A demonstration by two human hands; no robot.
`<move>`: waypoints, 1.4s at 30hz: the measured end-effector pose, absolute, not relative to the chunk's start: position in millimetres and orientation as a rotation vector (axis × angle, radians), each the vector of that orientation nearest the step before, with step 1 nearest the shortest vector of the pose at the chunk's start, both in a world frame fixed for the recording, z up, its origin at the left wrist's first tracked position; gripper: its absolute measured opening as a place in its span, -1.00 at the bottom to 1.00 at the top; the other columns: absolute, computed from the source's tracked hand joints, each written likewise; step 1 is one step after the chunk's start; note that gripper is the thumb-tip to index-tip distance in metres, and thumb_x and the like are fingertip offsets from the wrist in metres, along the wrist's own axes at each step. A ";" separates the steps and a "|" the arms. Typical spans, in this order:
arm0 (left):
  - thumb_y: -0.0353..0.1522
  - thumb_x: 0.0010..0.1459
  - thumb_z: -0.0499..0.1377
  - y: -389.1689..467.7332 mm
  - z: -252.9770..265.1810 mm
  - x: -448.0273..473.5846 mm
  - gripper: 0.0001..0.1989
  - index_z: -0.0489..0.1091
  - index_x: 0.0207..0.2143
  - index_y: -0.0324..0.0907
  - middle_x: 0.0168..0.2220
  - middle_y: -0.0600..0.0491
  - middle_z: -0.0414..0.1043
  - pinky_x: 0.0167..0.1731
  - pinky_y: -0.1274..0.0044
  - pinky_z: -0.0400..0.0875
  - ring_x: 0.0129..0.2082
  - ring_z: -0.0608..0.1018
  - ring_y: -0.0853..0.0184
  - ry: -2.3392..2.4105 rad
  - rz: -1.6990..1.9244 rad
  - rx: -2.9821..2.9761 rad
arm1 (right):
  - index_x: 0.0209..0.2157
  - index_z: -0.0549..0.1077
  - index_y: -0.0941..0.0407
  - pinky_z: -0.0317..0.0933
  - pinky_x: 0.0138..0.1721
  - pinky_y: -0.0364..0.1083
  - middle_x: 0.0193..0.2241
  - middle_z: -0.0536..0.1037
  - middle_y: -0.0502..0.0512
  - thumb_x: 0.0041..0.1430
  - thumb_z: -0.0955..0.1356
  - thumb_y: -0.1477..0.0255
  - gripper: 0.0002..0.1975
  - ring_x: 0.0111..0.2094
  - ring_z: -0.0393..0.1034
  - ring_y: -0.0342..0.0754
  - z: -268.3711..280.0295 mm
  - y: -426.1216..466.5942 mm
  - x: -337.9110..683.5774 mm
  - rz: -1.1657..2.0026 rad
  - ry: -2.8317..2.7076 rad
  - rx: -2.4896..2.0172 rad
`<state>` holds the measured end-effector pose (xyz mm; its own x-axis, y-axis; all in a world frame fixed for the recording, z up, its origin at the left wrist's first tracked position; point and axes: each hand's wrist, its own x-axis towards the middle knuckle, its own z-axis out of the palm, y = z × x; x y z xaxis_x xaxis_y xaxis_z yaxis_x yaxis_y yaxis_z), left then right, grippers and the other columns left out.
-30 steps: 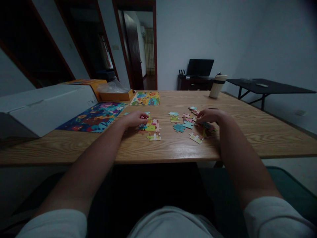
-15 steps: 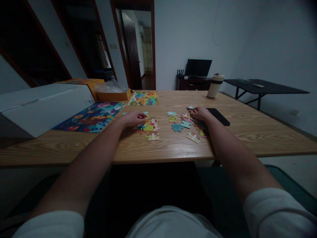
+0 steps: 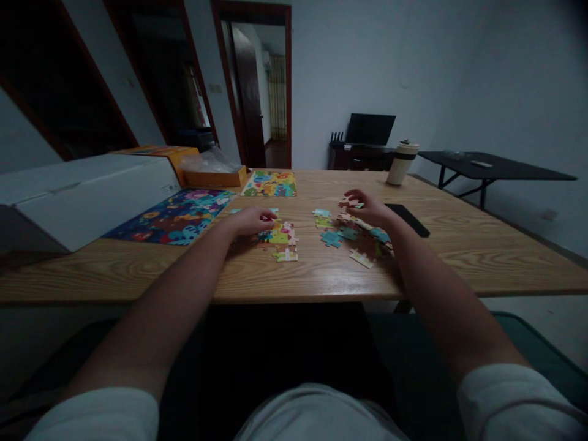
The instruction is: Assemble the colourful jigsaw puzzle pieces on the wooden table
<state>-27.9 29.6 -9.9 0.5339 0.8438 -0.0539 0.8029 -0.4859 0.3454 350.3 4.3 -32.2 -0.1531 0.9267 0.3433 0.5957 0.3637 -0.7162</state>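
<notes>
The left hand point(image 3: 250, 220) rests on the light wooden table point(image 3: 459, 245), fingers curled against the partly joined cluster of colourful cardboard puzzle pieces point(image 3: 280, 236); whether it grips one cannot be told. Just right, the right hand point(image 3: 367, 209) pinches a small pink puzzle piece point(image 3: 345, 202) above the loose scattered pieces point(image 3: 349, 236), near a black phone point(image 3: 408, 219).

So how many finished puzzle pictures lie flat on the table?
2: a dark blue puzzle beside the white box, and a smaller yellow-green puzzle further back near the orange box.
</notes>
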 end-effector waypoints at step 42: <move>-0.19 0.19 0.11 15.0 -12.7 2.4 -0.54 0.43 0.11 -0.11 0.05 -0.02 0.49 -0.02 0.52 0.29 -0.01 0.49 0.25 1.130 0.112 2.645 | -0.08 0.55 0.10 0.26 -0.10 -0.08 -0.13 0.61 0.16 0.30 0.25 0.43 -0.72 -0.15 0.47 -0.02 -47.9 -21.0 239.8 0.179 -2.515 -1.044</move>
<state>2.4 15.0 -12.7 0.6940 0.7193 -0.0319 0.6990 -0.6625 0.2693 239.8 -21.0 -47.9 -0.6359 0.7017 0.3214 0.6492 0.7115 -0.2689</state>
